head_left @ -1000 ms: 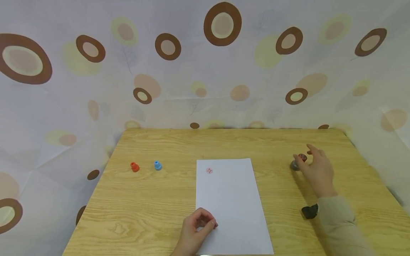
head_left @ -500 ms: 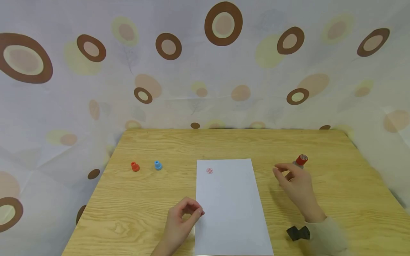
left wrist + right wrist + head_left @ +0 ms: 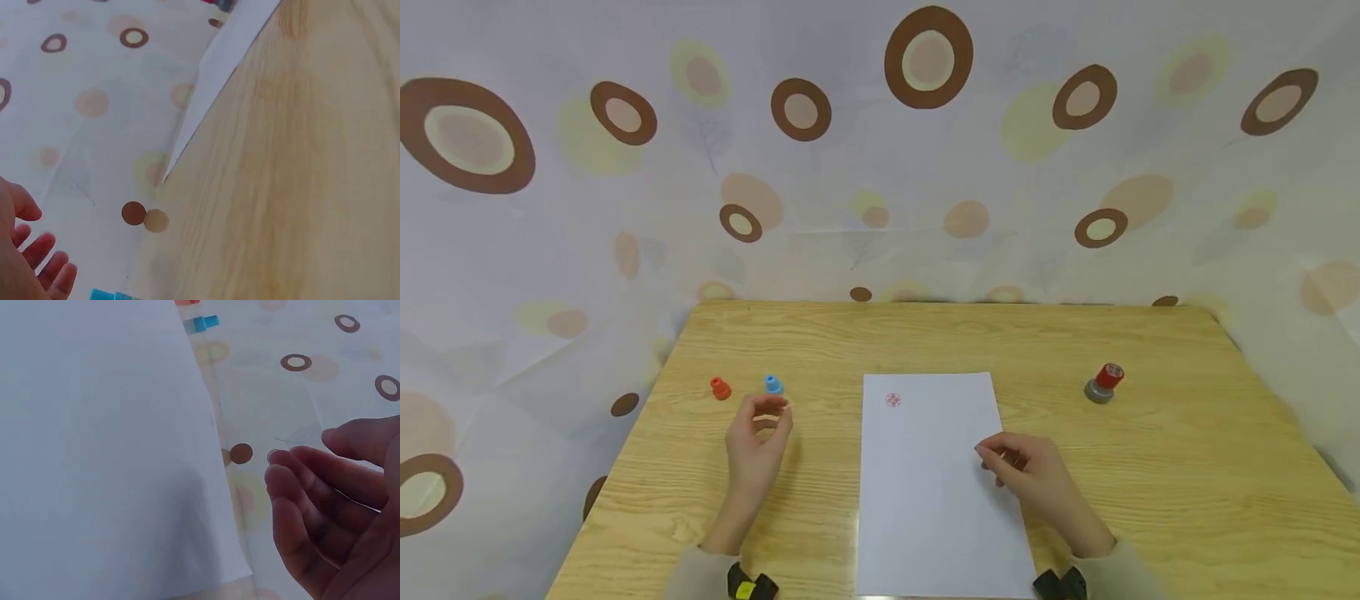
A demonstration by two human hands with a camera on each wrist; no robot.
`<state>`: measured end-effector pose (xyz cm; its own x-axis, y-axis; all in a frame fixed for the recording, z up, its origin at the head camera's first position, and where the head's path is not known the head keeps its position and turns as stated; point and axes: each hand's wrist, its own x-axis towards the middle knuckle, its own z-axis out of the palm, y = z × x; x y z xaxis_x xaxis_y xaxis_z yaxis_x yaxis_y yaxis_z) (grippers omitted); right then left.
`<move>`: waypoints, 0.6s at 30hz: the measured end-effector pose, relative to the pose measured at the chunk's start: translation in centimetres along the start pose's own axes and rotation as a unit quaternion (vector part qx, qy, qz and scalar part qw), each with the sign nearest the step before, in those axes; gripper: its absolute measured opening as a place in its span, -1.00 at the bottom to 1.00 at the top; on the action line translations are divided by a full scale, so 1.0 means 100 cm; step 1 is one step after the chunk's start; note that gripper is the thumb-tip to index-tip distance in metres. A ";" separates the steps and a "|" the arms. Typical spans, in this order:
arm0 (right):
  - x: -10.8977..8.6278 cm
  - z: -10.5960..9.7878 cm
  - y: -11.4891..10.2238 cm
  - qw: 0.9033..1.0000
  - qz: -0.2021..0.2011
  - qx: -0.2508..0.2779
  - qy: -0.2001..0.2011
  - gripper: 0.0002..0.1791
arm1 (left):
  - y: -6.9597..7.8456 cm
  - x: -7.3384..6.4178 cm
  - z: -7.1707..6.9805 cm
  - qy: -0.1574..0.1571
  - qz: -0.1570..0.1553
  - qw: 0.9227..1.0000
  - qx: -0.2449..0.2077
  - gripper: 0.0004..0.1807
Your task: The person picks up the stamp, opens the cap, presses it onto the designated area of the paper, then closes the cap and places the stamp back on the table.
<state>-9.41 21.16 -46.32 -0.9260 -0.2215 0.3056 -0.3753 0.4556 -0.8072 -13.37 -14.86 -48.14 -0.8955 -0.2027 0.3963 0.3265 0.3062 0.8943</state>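
Head view, nearest items first: a left sleeve [image 3: 700, 577] and a right sleeve [image 3: 1123, 575] enter at the near side, with white paper [image 3: 936, 533] flat between them on the tabletop [image 3: 1187, 500]. The right hand [image 3: 1036, 473] is over the paper's right edge, fingers loosely curved and holding nothing; the right wrist view shows a gap between them and the thumb. The left hand [image 3: 752, 450], left of the paper, is likewise unladen, its fingers bent.

The step in hand is judged to be a left-hand reach toward the blue cap [image 3: 773, 384]. Good practice: set thumb and forefinger on opposite sides of the broad base, pinch lightly and lift straight, since so small a stepped piece could tip if nudged at the neck. Position: the cap stands on the tabletop just beyond the left fingertips; the left wrist view shows them apart.

A red cap [image 3: 720, 388] stands near it, to the left. A red mark [image 3: 892, 400] lies near the paper's far left corner. The stamp [image 3: 1105, 382], red over grey, stands beyond the right hand, apart from it. Patterned cloth [image 3: 850, 158] hangs behind.
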 end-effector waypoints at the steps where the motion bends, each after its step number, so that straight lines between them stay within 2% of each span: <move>1: -0.001 0.004 0.000 1.000 0.000 0.007 -0.013 -0.92 | -0.003 0.004 0.000 0.006 -0.008 1.000 0.015 -0.66; 3: -0.003 0.010 0.003 0.999 0.001 0.020 -0.037 -0.92 | -0.009 0.011 0.000 0.007 -0.033 0.998 0.051 -0.45; 6: -0.005 0.017 0.012 0.997 0.004 0.031 -0.065 -0.92 | -0.015 0.019 0.003 -0.007 -0.087 0.991 0.103 -0.19; 8: -0.006 0.020 0.018 0.996 0.007 0.036 -0.076 -0.91 | -0.019 0.022 0.005 -0.008 -0.109 0.986 0.124 -0.12; 10: -0.006 0.022 0.023 0.996 0.008 0.041 -0.084 -0.91 | -0.022 0.025 0.007 -0.003 -0.125 0.984 0.127 -0.09; 15: -0.007 0.023 0.027 0.995 0.007 0.053 -0.085 -0.92 | -0.033 0.030 0.009 0.004 -0.136 0.982 0.129 -0.10; 18: -0.006 0.023 0.027 0.995 -0.001 0.052 -0.083 -0.92 | -0.038 0.033 0.010 0.009 -0.132 0.982 0.139 -0.12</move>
<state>-9.75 20.56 -49.89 -0.9027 -0.3660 0.2265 -0.3630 0.3649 -0.8574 -17.90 -15.78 -50.47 -0.9316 -0.3241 0.1647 -0.0128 0.4819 0.8762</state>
